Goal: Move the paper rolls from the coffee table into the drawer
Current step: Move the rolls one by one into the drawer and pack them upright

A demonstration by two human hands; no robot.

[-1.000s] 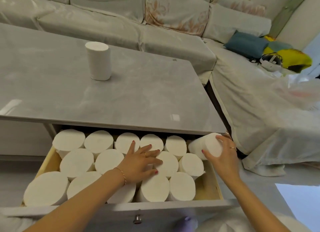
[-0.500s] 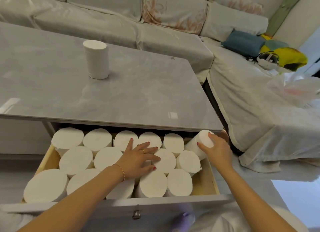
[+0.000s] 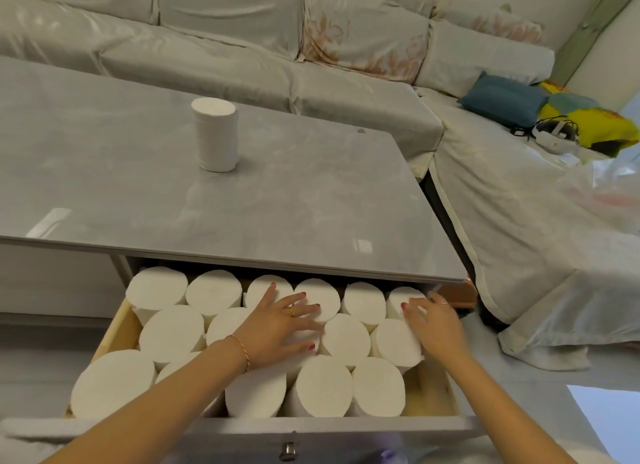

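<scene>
One white paper roll (image 3: 215, 134) stands upright on the grey coffee table (image 3: 311, 200). Under the table's front edge the drawer (image 3: 433, 391) is pulled out and packed with several upright white rolls (image 3: 173, 335). My left hand (image 3: 277, 325) lies flat on the middle rolls with its fingers spread. My right hand (image 3: 433, 325) is draped over the roll in the back right corner (image 3: 398, 295), thumb and fingers curled on its top. That roll stands in line with the back row.
A covered grey sofa (image 3: 242, 58) wraps around the far and right sides of the table. On its right part lie a blue cushion (image 3: 498, 98), a yellow bag (image 3: 595, 124) and a white headset (image 3: 554, 136). The drawer's grey front with a metal pull (image 3: 287, 449) faces me.
My right hand has brought the tilted roll down into the drawer's back right corner, where it now stands upright. My left hand stayed on the middle rolls, shifting slightly.
</scene>
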